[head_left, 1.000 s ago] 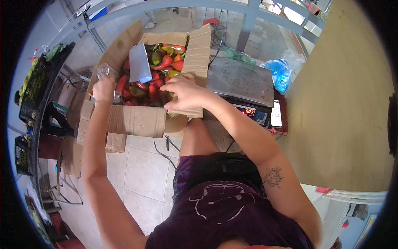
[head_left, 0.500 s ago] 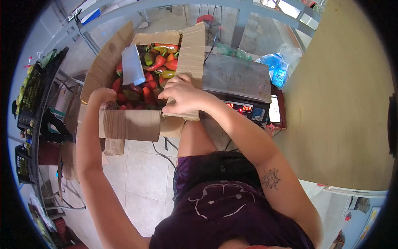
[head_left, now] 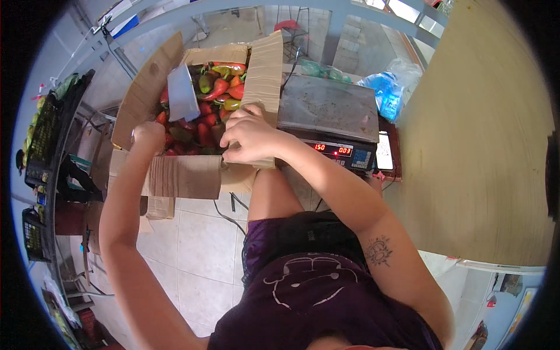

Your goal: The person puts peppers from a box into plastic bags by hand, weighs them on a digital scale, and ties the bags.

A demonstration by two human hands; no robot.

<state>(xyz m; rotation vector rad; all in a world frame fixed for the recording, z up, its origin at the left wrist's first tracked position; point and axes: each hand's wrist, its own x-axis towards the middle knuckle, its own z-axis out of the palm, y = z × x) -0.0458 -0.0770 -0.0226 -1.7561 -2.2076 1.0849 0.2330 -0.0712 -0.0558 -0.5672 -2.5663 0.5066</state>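
An open cardboard box [head_left: 262,76] full of red, green and orange peppers [head_left: 217,89] stands in front of me. A pale blue-white flat piece [head_left: 183,96] lies on the peppers toward the left wall. My left hand [head_left: 149,137] is closed at the box's near left corner; whatever its curled fingers hold is hidden. At the near right corner my right hand [head_left: 248,135] curls its fingers onto the side flap, with its thumb lower and toward the front flap [head_left: 184,177].
Right of the box is a scale [head_left: 329,111] with a metal plate and lit red digits. Beyond it lie a phone [head_left: 384,151], a blue plastic bag [head_left: 385,93] and a wooden tabletop [head_left: 472,157]. Black crates [head_left: 44,134] line a rack on the left. Cables [head_left: 230,217] hang below the box.
My left hand has drawn back from the peppers at the front left and sits slightly higher at the corner, more closed. My right hand stays on the flap. The whole view has shifted slightly.
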